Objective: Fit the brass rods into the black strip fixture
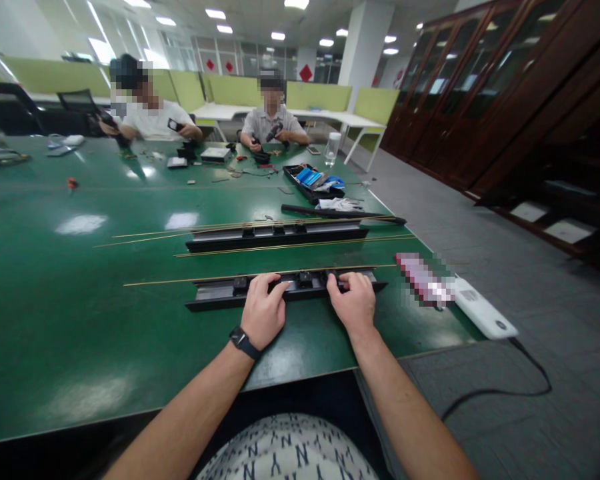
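A black channel-shaped rail [220, 303] lies across the green table in front of me, with black blocks [240, 285] inside it. Along its far edge runs a thin brass-coloured rod [165, 282]. My left hand [266, 310], a watch on its wrist, is over the rail's middle, fingers bent and closed on something I cannot make out. Near the rail's right end, my right hand [354, 300] pinches at a small dark part, largely hidden by the fingers. Farther back is a second black rail [280, 241], with thin rods on and beside it.
A pink-edged phone [423, 277] and a white power bank [485, 310] with a cable lie at the right edge. Behind the rails are a black strip [340, 215], gloves [337, 204] and a black tray [305, 188]. Two people sit across the table.
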Demonstrator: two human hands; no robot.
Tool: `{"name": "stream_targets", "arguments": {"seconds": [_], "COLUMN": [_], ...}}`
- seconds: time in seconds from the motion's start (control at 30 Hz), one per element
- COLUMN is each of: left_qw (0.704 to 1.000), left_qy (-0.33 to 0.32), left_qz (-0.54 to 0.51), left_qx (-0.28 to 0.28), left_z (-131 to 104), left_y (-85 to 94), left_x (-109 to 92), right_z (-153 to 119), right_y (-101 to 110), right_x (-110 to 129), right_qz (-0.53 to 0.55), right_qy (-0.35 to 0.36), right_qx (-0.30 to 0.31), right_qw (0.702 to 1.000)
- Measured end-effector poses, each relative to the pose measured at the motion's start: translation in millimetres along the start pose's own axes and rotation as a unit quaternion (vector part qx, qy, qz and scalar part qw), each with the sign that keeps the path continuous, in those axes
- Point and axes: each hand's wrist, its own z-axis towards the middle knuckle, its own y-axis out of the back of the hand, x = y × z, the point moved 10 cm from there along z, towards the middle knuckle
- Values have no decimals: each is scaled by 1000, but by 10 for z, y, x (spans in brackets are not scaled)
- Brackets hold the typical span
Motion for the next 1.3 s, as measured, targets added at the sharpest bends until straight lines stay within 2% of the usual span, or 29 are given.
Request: {"name": "stream_targets", "arguments": {"seconds": [0.17,0.5,0.83,1.3], "left_qw": [999,999,998,993], "left_qy": [23,33,41,57], "left_qz": [5,28,42,88], "left_qx": [-25,-32,3,50], "left_z": [7,23,-83,-137], "left_y": [44,100,97,-50], "left_x": [20,-36,-106,-75], "right_z": [0,16,8,18], "right_y": [-13,-4,-6,0], "right_x": [-26,-41,-57,-60], "right_qz": [-4,18,26,35], "right_qy": [-14,-24,-30,-35], "right_qx": [8,12,14,13], "right_qw": [1000,999,999,999]}}
